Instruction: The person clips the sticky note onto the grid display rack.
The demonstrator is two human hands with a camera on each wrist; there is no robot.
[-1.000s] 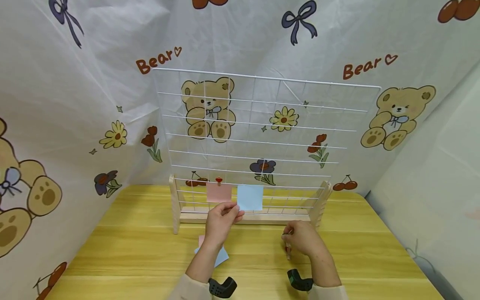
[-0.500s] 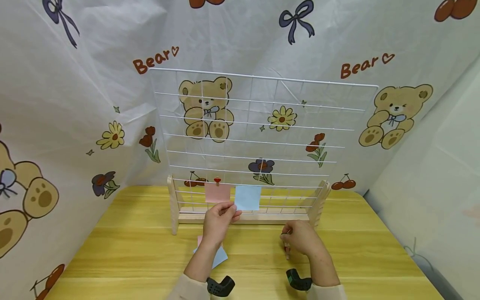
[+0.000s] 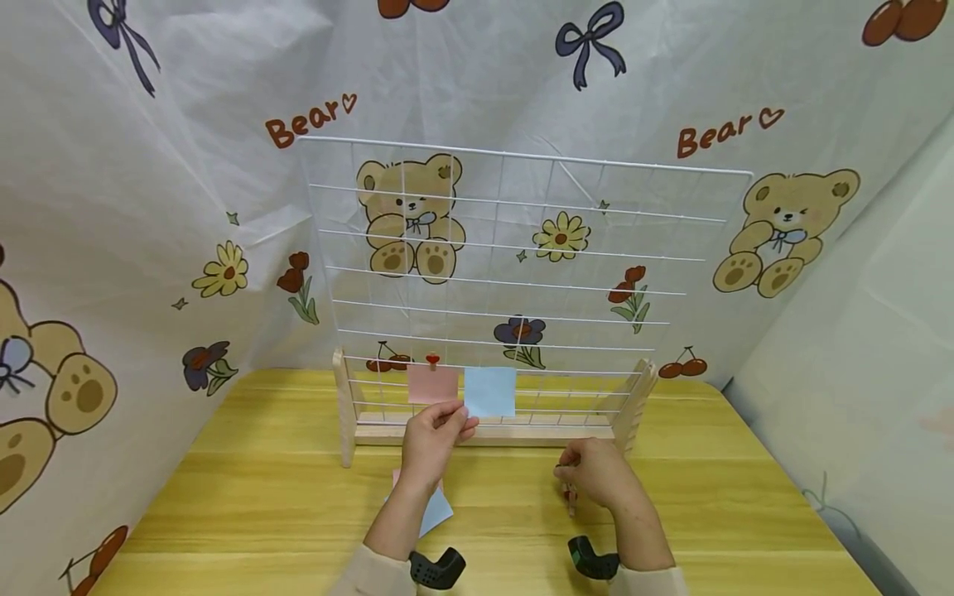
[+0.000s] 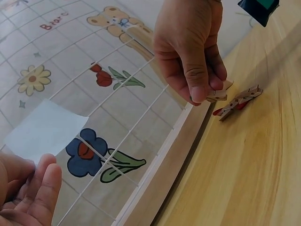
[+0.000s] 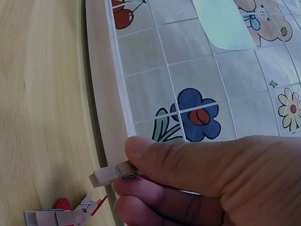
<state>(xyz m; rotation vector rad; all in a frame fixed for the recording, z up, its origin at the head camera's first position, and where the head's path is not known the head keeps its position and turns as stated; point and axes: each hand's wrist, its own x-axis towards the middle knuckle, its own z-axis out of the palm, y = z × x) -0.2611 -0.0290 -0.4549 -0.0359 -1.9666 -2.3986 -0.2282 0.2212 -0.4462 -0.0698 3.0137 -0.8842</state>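
My left hand (image 3: 432,443) pinches a light blue paper note (image 3: 489,391) by its lower left corner, in front of the white wire grid (image 3: 477,314). To the left of that note, a pink note (image 3: 432,384) hangs on the grid under a clothespin with a red heart (image 3: 432,361). My right hand (image 3: 596,472) pinches a small wooden clothespin (image 5: 113,174) between thumb and fingers, low over the table near the grid's right foot. Just below it, several clothespins with red parts (image 4: 239,102) lie in a small heap on the wood.
More pink and blue notes (image 3: 436,513) lie on the table (image 3: 261,497), partly behind my left forearm. Wooden end supports (image 3: 344,406) and a base bar (image 3: 484,434) carry the grid. A bear-print cloth (image 3: 246,124) hangs behind it.
The blue note and my left hand have shifted slightly to the left. My right hand stays almost in place at the clothespins. The head view has turned a little.
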